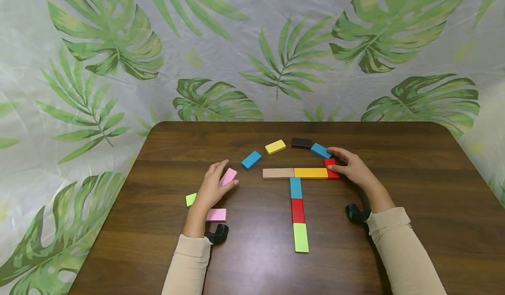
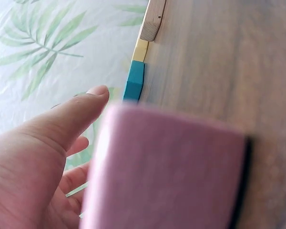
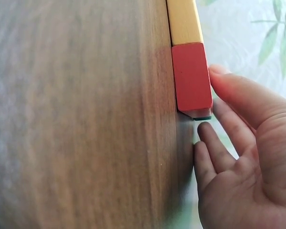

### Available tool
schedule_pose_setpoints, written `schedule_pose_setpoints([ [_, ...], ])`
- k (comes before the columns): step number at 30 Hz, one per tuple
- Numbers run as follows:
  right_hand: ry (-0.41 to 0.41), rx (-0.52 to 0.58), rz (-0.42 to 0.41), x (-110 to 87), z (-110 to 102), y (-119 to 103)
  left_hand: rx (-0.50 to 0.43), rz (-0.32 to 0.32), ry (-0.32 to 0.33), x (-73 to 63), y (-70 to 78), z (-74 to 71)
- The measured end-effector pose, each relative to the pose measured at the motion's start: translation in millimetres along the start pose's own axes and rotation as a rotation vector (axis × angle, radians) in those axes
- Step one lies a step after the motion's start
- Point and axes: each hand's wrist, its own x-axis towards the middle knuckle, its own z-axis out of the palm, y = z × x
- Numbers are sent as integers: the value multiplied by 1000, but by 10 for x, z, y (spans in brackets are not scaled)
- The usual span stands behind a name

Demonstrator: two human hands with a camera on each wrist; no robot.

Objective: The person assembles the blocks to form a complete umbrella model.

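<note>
Apparently gripping nothing, the left hand spreads loosely around a pink block; at its three o'clock, the right hand, relaxed and ungripping, touches a red block.

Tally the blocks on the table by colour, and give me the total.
Blue blocks: 3
Red blocks: 2
Pink blocks: 2
Yellow blocks, one deeper in shade: 2
Light green blocks: 2
Near-black block: 1
Plain wood block: 1
Total in view: 13
</note>
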Motion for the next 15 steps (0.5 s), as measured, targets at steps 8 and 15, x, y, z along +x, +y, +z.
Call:
schedule_pose_setpoints([
  [8,11,9,-15,78,-9,311,-57,-21,-96,-5,-18,-9],
  [15,21,0,-15,86,-9,349,-63,-35,-201,-18,-25,-39],
])
